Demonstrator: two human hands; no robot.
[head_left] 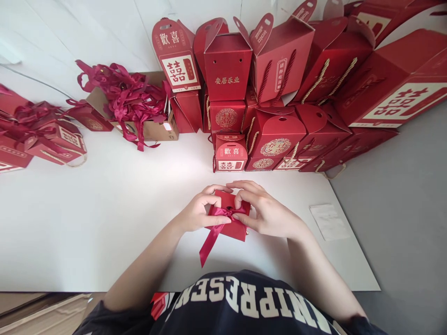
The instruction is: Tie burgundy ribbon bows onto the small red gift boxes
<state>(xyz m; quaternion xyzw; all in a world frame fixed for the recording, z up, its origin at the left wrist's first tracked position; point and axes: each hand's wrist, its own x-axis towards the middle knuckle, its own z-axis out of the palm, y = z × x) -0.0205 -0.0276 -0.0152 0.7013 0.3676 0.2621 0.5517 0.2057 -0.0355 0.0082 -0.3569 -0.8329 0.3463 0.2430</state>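
Observation:
A small red gift box sits between my hands near the middle of the white table. Across its top runs a crimson satin ribbon, gathered at the centre, with one loose tail hanging toward me. My left hand pinches the ribbon from the left, thumb pressed along it and index finger bent down on the box. On the other side, my right hand pinches the ribbon near the gathered centre between thumb and index finger, its other fingers reaching over the box's far edge. The fingertips partly hide the knot area.
Behind my hands stand several stacked red gift boxes with rope handles. A cardboard box overflows with crimson ribbons. More ribboned boxes are grouped at the far left. A white paper lies by the table's right edge.

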